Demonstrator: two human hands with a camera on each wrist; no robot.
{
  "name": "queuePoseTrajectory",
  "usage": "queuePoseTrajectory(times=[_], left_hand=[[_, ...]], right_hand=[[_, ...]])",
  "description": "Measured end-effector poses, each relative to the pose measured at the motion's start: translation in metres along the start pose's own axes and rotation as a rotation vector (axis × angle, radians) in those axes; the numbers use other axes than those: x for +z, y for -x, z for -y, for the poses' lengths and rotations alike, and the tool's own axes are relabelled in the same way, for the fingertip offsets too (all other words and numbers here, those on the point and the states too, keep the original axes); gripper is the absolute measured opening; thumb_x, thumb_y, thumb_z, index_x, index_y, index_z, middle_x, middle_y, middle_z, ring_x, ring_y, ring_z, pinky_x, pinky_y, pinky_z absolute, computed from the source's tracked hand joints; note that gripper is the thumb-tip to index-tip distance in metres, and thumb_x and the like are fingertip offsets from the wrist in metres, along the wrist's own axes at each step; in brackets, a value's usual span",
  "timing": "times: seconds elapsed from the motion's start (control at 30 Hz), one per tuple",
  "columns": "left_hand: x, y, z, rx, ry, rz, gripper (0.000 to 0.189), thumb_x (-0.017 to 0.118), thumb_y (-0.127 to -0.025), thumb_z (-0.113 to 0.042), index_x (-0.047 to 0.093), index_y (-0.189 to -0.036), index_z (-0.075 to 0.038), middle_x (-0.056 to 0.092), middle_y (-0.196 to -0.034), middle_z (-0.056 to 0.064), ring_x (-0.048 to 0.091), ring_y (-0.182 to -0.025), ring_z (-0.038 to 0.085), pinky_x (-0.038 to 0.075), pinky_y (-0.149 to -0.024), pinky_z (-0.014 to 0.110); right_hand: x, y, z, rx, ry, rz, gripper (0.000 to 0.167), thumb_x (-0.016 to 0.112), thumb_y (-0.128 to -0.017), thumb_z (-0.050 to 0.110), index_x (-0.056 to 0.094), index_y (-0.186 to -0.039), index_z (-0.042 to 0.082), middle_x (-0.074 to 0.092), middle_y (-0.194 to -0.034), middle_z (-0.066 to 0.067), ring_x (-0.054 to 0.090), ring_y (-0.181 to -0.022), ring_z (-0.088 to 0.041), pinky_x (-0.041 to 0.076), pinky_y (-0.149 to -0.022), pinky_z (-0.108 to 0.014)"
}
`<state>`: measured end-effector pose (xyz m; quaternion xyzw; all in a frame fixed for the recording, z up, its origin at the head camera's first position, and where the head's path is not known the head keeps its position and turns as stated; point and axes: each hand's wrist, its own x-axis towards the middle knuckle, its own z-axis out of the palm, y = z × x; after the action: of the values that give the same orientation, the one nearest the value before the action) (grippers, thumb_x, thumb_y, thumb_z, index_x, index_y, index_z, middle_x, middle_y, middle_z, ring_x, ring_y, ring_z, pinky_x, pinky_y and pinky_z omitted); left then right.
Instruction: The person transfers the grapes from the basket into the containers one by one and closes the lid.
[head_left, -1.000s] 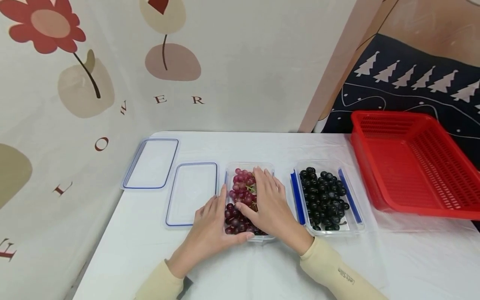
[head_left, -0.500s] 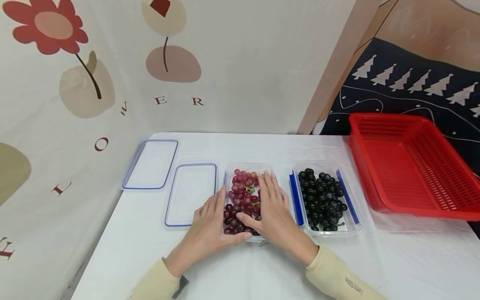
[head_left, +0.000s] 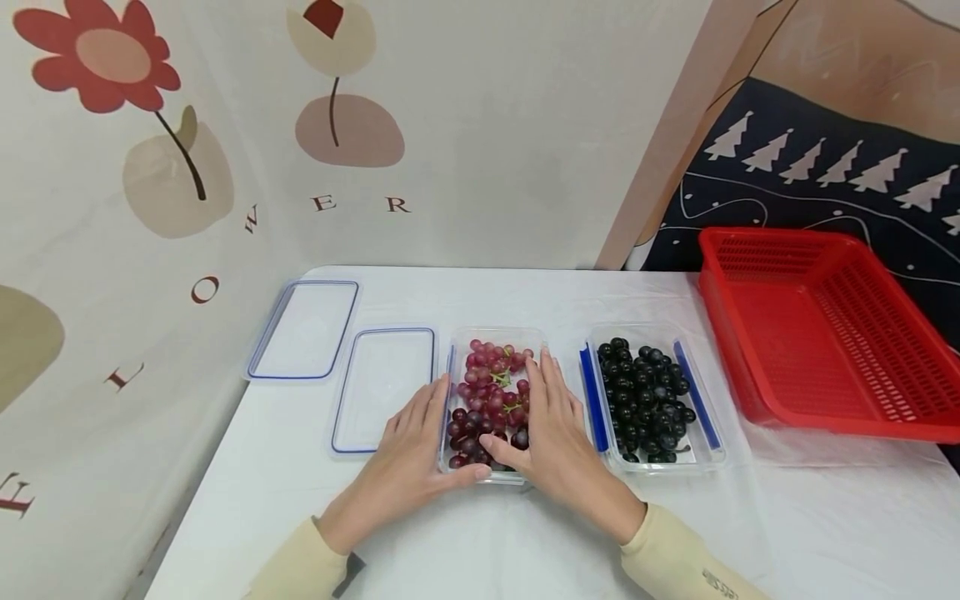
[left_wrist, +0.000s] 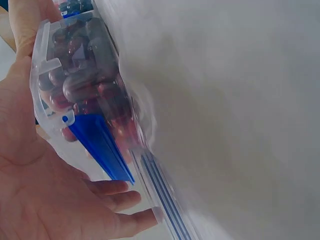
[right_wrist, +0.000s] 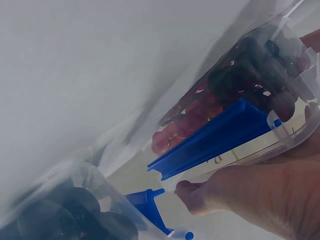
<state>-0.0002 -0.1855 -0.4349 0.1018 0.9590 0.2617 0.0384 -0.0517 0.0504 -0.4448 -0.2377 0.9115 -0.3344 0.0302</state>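
Note:
A clear plastic food container (head_left: 498,335) stands at mid-table, holding light red grapes (head_left: 480,375) at its far end and dark red grapes (head_left: 467,442) at the near end. Along its left side my left hand (head_left: 408,442) lies with straight fingers, the thumb across the near corner. My right hand (head_left: 558,437) rests at the right rim, fingers extended, its thumb reaching over the dark grapes. Blue side latches hang down, one latch (left_wrist: 102,145) beside the left fingers and another latch (right_wrist: 215,140) by the right hand.
Right of my right hand stands a second clear container (head_left: 675,467) full of black grapes (head_left: 647,400), its blue latches folded out. Two blue-edged lids, a near lid (head_left: 384,392) and a far lid (head_left: 303,329), lie at left. A red plastic basket (head_left: 825,333) sits at far right.
My right hand has moved right and slightly nearer, off the middle of the grapes to the container's right rim, uncovering more of them. The left hand has barely shifted.

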Motion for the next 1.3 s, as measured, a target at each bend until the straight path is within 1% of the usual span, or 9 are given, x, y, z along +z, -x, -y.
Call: queuePoseTrajectory(times=[0.13, 0.23, 0.33, 0.47, 0.7, 0.9, 1.03, 1.17, 1.3], left_hand=[[-0.004, 0.001, 0.007, 0.035, -0.028, -0.073, 0.123, 0.072, -0.094, -0.073, 0.015, -0.173, 0.002, 0.025, -0.174, 0.029, 0.025, -0.160, 0.048, 0.026, -0.122, 0.072], [-0.007, 0.003, 0.012, 0.044, -0.043, -0.103, 0.119, 0.072, -0.096, -0.070, 0.017, -0.172, 0.003, 0.026, -0.174, 0.029, 0.026, -0.159, 0.048, 0.026, -0.121, 0.073], [-0.010, 0.004, 0.017, 0.030, -0.057, -0.111, 0.117, 0.071, -0.097, -0.068, 0.017, -0.172, 0.003, 0.026, -0.175, 0.027, 0.026, -0.159, 0.049, 0.025, -0.121, 0.074], [-0.013, 0.007, 0.024, -0.003, -0.064, -0.124, 0.113, 0.072, -0.098, -0.066, 0.020, -0.172, 0.002, 0.029, -0.174, 0.026, 0.026, -0.159, 0.050, 0.024, -0.121, 0.075], [-0.020, 0.009, 0.038, -0.043, -0.085, -0.177, 0.109, 0.077, -0.097, -0.059, 0.025, -0.170, 0.003, 0.033, -0.171, 0.028, 0.026, -0.158, 0.052, 0.022, -0.120, 0.076], [-0.027, 0.010, 0.051, -0.103, -0.092, -0.172, 0.108, 0.075, -0.098, -0.060, 0.025, -0.169, 0.005, 0.031, -0.171, 0.031, 0.021, -0.159, 0.054, 0.020, -0.120, 0.077], [-0.032, 0.010, 0.058, -0.145, -0.092, -0.167, 0.108, 0.074, -0.099, -0.060, 0.026, -0.168, 0.006, 0.030, -0.170, 0.034, 0.021, -0.158, 0.055, 0.021, -0.119, 0.077], [-0.036, 0.012, 0.063, -0.188, -0.082, -0.160, 0.109, 0.075, -0.099, -0.061, 0.025, -0.168, 0.007, 0.028, -0.169, 0.036, 0.020, -0.157, 0.056, 0.022, -0.116, 0.079], [-0.038, 0.014, 0.068, -0.208, -0.091, -0.162, 0.109, 0.077, -0.098, -0.058, 0.025, -0.167, 0.009, 0.027, -0.167, 0.037, 0.022, -0.155, 0.058, 0.024, -0.114, 0.080]], right_hand=[[-0.001, 0.004, 0.001, 0.014, -0.025, 0.010, 0.122, 0.072, -0.098, 0.068, 0.003, -0.175, 0.003, -0.013, -0.180, -0.017, 0.002, -0.165, -0.042, 0.010, -0.124, -0.075], [-0.003, 0.008, 0.001, 0.021, -0.031, 0.017, 0.123, 0.072, -0.097, 0.069, 0.003, -0.175, 0.004, -0.013, -0.180, -0.017, 0.007, -0.164, -0.046, 0.010, -0.124, -0.075], [-0.003, 0.011, 0.001, 0.019, -0.022, 0.020, 0.123, 0.072, -0.096, 0.070, 0.006, -0.175, 0.004, -0.010, -0.180, -0.019, 0.011, -0.162, -0.050, 0.013, -0.124, -0.075], [-0.002, 0.014, -0.001, 0.014, -0.012, 0.015, 0.123, 0.074, -0.094, 0.071, 0.010, -0.175, 0.003, -0.007, -0.181, -0.021, 0.016, -0.160, -0.053, 0.016, -0.123, -0.076], [-0.003, 0.020, -0.002, 0.053, -0.011, 0.047, 0.130, 0.072, -0.091, 0.077, 0.007, -0.175, 0.002, -0.012, -0.181, -0.017, 0.012, -0.162, -0.050, 0.015, -0.123, -0.075], [-0.007, 0.022, -0.004, 0.096, 0.000, 0.100, 0.137, 0.071, -0.088, 0.082, -0.002, -0.175, 0.004, -0.012, -0.180, -0.018, 0.005, -0.164, -0.045, 0.011, -0.125, -0.071], [-0.010, 0.021, -0.007, 0.089, 0.004, 0.120, 0.140, 0.070, -0.087, 0.083, -0.004, -0.174, 0.003, -0.010, -0.180, -0.021, 0.001, -0.165, -0.042, 0.011, -0.125, -0.069], [-0.013, 0.021, -0.009, 0.086, -0.008, 0.137, 0.141, 0.071, -0.087, 0.083, -0.006, -0.174, 0.003, -0.010, -0.180, -0.021, -0.001, -0.165, -0.040, 0.010, -0.126, -0.067], [-0.015, 0.021, -0.010, 0.093, -0.026, 0.142, 0.141, 0.072, -0.087, 0.081, -0.006, -0.173, 0.002, -0.009, -0.180, -0.021, -0.001, -0.165, -0.039, 0.010, -0.127, -0.065]])
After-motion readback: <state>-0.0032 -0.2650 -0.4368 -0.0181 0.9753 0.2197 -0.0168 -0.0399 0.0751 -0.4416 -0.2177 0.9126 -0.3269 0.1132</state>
